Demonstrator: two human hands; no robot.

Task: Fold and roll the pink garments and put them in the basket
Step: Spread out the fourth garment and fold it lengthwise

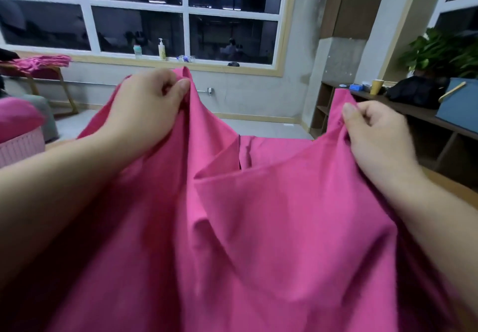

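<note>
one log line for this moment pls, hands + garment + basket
left hand: pinches pink garment | right hand: pinches same garment | garment: held up, spread, unfolded | basket: far left, holds pink cloth

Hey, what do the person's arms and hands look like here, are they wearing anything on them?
Both forearms are bare as far as the frame shows, with no sleeves in view. The left hand and right hand wear no gloves, and no rings, watch or bracelet show. Nails look short and unpainted.
</note>
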